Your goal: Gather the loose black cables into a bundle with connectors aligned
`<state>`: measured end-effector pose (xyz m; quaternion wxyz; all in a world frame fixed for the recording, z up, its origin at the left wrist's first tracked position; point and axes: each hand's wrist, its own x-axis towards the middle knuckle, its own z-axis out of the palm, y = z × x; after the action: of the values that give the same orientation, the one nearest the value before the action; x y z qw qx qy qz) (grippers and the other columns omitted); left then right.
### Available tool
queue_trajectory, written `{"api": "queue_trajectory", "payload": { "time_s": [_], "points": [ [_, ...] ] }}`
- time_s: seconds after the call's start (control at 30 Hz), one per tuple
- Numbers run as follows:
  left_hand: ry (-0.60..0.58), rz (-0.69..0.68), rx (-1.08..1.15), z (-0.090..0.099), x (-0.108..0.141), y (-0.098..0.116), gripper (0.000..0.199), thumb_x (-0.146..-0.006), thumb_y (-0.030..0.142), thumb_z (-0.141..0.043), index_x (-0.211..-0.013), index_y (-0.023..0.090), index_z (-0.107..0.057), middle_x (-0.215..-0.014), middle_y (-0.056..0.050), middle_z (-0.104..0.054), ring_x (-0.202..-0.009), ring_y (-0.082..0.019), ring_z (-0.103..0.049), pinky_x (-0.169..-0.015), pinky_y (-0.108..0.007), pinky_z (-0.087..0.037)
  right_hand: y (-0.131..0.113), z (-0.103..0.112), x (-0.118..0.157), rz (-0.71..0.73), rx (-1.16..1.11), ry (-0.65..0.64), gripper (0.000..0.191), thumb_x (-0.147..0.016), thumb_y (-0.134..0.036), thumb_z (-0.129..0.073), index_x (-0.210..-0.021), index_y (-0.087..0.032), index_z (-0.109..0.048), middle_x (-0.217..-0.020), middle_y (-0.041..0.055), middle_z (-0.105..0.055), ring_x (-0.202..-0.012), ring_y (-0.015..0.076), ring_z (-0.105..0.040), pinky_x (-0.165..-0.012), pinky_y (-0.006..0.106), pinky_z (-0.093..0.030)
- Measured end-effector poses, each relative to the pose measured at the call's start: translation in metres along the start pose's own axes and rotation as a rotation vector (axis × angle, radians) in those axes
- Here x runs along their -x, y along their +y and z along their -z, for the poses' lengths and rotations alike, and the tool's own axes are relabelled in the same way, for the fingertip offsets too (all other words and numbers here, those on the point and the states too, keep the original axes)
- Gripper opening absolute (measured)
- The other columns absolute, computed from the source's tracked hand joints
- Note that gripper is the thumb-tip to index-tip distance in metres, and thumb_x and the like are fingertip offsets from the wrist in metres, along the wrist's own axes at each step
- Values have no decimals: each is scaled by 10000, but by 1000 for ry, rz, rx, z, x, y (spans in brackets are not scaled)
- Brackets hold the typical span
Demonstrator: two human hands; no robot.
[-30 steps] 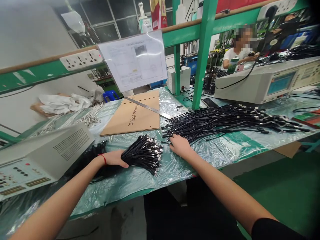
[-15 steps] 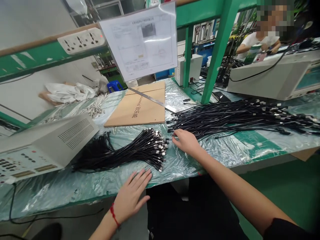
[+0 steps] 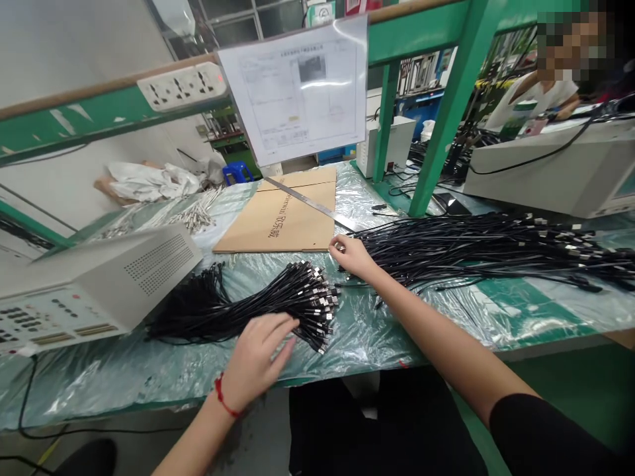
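Cables lie in two groups on the table (image 3: 446, 324): a gathered bundle (image 3: 258, 305) in front of the person, connector ends fanned together toward the right, and a long loose pile (image 3: 476, 248) spread across the right half. The left hand (image 3: 258, 354) rests open and flat, fingers on the near edge of the bundle just by its metal connectors, as if steadying them in line. The right hand (image 3: 351, 254) reaches to the left tip of the loose pile, fingers curled around what looks like one connector end, though the grip itself is too small to be sure of. Behind lie a cardboard sheet (image 3: 280, 221) with a steel ruler (image 3: 310, 203) across it, and a grey tester box (image 3: 94, 284) at left.
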<state>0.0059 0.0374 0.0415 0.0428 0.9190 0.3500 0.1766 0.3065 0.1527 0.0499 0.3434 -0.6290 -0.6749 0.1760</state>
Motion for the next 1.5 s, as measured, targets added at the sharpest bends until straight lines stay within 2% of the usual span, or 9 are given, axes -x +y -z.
{"api": "queue_trajectory", "payload": {
  "time_s": [0.13,0.3,0.47,0.6,0.73,0.83,0.97,1.2,1.5],
  "points": [
    [-54,33,12,0,-64,-18,247,-979,297,-547,-1150,219,-708,-1160,-98,-674,-1069,-275,-625,-945,-436,-480,23,-13,3,-48,-156,43,265,-964,-369,-611,-1062,-124,-640,-986,45,-672,-840,146,-660,-772,337,-576],
    [-149,4,136,15,-99,-29,152,-924,224,-612,-900,237,-761,-976,-18,-736,-902,-188,-693,-803,-277,-531,38,-6,-1,-20,-375,71,253,-961,-367,-618,-1028,-123,-630,-867,11,-645,-701,105,-621,-651,265,-556],
    [18,95,256,31,-128,-21,238,-1008,281,-500,-1103,238,-715,-898,15,-760,-745,-154,-706,-702,-253,-551,29,-1,2,39,-559,111,272,-929,-392,-656,-984,-128,-616,-781,-16,-610,-647,92,-598,-602,241,-542],
    [181,139,273,5,-154,-12,196,-1007,278,-521,-1016,211,-705,-1032,-20,-748,-926,-188,-694,-820,-300,-529,18,1,10,46,-634,170,357,-885,-477,-672,-1013,-157,-577,-773,-13,-604,-639,107,-613,-545,233,-542],
    [233,130,244,-34,-155,-15,154,-982,229,-569,-883,191,-681,-895,-13,-731,-850,-193,-665,-781,-318,-486,16,3,16,45,-615,174,368,-865,-484,-679,-1065,-197,-564,-780,-1,-648,-655,127,-649,-579,258,-570],
    [233,89,210,-49,-146,-18,133,-985,244,-575,-914,198,-677,-888,-7,-717,-838,-190,-642,-776,-325,-446,16,-1,21,54,-557,106,350,-823,-403,-750,-1075,-210,-604,-800,14,-705,-739,151,-694,-675,277,-582],
    [245,76,160,-52,-139,-17,169,-1007,277,-543,-929,204,-673,-827,0,-686,-767,-184,-592,-717,-341,-378,15,-13,26,41,-520,31,302,-812,-344,-770,-1043,-214,-625,-770,7,-731,-695,143,-702,-671,270,-577],
    [321,155,110,-47,-134,-11,143,-1017,304,-538,-978,237,-658,-868,25,-690,-797,-188,-572,-758,-380,-326,15,-22,35,20,-535,69,278,-854,-324,-743,-1073,-228,-601,-735,-18,-724,-603,108,-684,-588,215,-569],
    [405,162,327,-52,-132,-15,68,-970,255,-616,-994,243,-679,-823,36,-663,-765,-145,-583,-709,-304,-407,18,-19,38,237,-326,187,303,-817,-267,-787,-1074,-239,-629,-835,-4,-722,-687,127,-698,-627,249,-580]
  ]
}}
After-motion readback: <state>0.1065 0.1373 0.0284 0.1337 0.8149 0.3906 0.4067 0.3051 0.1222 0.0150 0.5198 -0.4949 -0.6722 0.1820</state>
